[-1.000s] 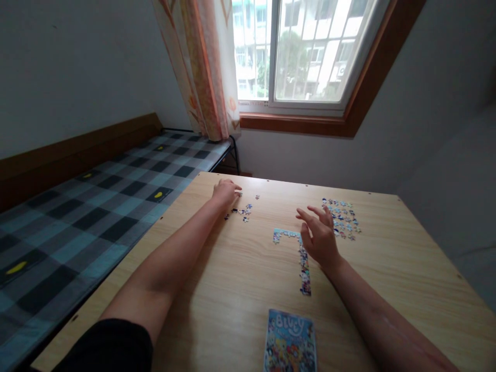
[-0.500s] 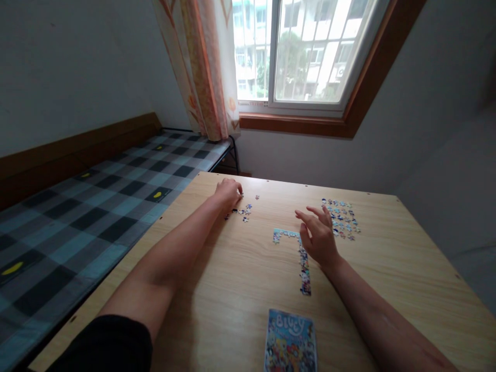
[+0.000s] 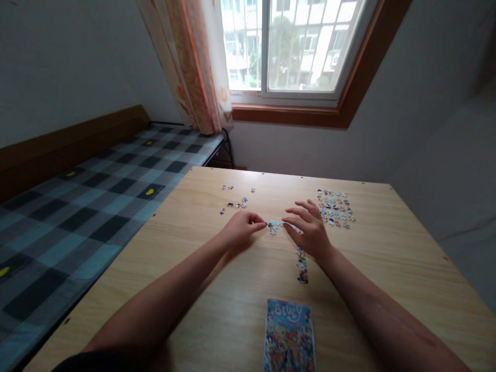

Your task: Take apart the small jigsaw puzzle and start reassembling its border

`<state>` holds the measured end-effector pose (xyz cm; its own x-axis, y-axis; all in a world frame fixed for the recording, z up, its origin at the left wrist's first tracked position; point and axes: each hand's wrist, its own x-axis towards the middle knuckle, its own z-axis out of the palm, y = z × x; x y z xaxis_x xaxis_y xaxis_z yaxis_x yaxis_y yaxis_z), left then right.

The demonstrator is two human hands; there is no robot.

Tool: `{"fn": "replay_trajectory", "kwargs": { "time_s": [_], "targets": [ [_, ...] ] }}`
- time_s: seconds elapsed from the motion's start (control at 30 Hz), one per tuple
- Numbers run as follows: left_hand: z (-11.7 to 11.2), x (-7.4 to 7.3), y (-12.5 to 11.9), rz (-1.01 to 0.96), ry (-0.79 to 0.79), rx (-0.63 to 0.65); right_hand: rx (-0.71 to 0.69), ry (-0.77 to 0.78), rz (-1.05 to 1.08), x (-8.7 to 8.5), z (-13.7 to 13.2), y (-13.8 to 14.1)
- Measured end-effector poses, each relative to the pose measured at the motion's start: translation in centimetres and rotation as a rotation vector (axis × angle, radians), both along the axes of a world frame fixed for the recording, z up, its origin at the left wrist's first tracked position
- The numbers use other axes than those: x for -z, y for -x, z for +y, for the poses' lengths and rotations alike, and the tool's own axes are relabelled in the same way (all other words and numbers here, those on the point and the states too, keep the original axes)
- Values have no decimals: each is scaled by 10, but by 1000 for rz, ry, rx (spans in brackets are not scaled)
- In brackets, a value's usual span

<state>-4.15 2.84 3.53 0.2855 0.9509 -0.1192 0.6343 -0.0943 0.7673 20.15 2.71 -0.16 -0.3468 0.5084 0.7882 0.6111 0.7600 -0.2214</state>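
Note:
My left hand pinches a small jigsaw piece between thumb and fingertips, close to the left end of a joined puzzle strip. That strip makes a corner shape, with a short light-blue top row and a longer colourful column running toward me. My right hand hovers over the corner of the strip with its fingers spread, hiding part of it. Whether its thumb touches the top row I cannot tell.
Loose jigsaw pieces lie in rows at the right, and several more pieces are scattered at the left. A picture card lettered "Bluey" lies at the front of the wooden table. A checked bed stands on the left.
My left hand has come from the scattered pieces at the left to the strip's left end, with a piece in its fingers. My right hand stays near the corner. The view has shifted slightly.

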Motion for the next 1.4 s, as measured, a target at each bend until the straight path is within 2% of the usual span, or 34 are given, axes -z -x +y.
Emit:
{"fn": "replay_trajectory", "kwargs": {
  "time_s": [0.13,0.43,0.63,0.87,1.1,1.4],
  "targets": [
    [-14,11,-10,68,-26,-12,-21,38,-70,1,-4,4],
    [-26,18,-18,255,-192,5,-103,117,-194,4,-6,9],
    [-29,21,-20,288,-282,21,-142,152,-243,6,-5,11],
    [-34,24,-20,309,-353,-23,-130,172,-266,9,-3,11],
    [-33,31,-16,249,-429,57,-116,185,-267,10,-3,9],
    [-32,29,-17,281,-427,69,-107,192,-266,9,-2,6]
  ]
}}
